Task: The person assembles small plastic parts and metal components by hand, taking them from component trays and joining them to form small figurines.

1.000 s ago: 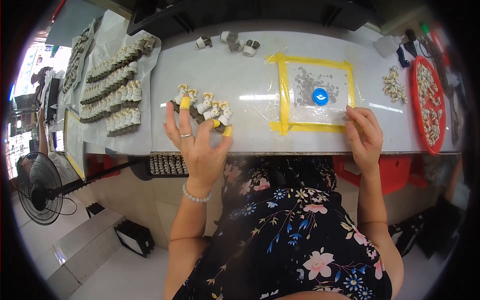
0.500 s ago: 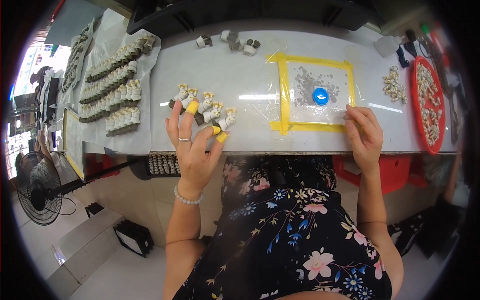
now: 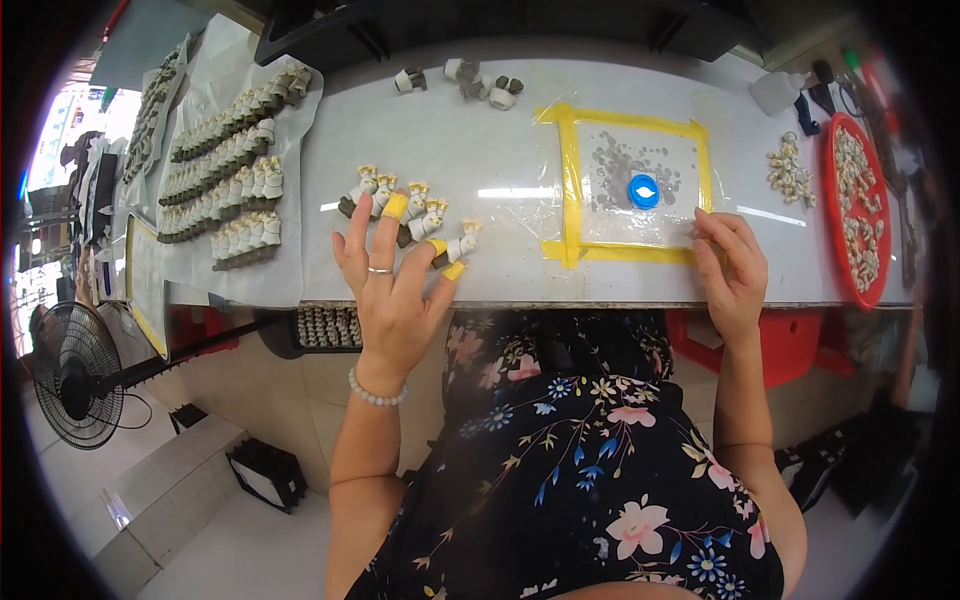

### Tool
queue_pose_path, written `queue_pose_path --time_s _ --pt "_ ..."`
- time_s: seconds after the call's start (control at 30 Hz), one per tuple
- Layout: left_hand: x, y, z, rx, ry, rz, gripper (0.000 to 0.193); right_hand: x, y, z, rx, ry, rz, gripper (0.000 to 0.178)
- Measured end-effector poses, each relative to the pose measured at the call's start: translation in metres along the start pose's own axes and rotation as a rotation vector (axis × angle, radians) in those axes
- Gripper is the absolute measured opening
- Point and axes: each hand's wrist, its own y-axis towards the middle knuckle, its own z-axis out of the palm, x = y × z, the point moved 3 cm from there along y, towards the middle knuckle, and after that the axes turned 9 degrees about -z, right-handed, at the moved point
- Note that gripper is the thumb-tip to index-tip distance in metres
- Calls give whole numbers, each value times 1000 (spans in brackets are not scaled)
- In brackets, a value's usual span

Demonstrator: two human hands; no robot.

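Note:
My left hand [image 3: 388, 280], with yellow tape around several fingertips, is over a small group of white figurines. Its thumb and index finger close on the dark base of the rightmost white figurine [image 3: 465, 243], which has a yellow top. Its other fingers are spread beside the grouped white figurines [image 3: 415, 197], which have dark bases. My right hand [image 3: 735, 270] rests at the lower right corner of a yellow-taped square [image 3: 566, 200], fingers loosely curved, thumb apart, with nothing visible in them. Inside the square are grey spots and a blue round cap [image 3: 643, 191] holding something white.
Rows of similar figurines [image 3: 240, 185] stand on sheets at the left. Dark-and-white pieces [image 3: 463, 78] lie at the back. To the right are a loose pile of small pale pieces [image 3: 790, 170], a red tray [image 3: 832, 190] of more, and a white bottle [image 3: 778, 92]. A black fan [image 3: 78, 375] stands lower left.
My left hand has shifted slightly right, and the rightmost figurine has moved and tilted a little with it. My right hand stays in place.

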Motion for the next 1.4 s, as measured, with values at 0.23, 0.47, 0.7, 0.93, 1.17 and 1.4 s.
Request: queue_pose_path --time_s 0.23,0.47,0.7,0.93,1.17,1.4 --pt "9 -8 -3 -71 -15 -43 25 0 0 0 -5 16 20 29" --pt "5 -5 3 -112 -13 -45 25 0 1 1 0 13 21 28" --pt "1 -2 8 -146 -28 -123 38 1 1 0 2 16 27 29" --pt "-2 4 5 -160 -21 -154 48 0 0 0 6 5 33 28" --pt "2 2 -4 -169 -107 -62 39 1 2 2 -1 14 31 29" --pt "46 17 -23 -101 -150 -368 34 2 1 1 12 -2 37 30"
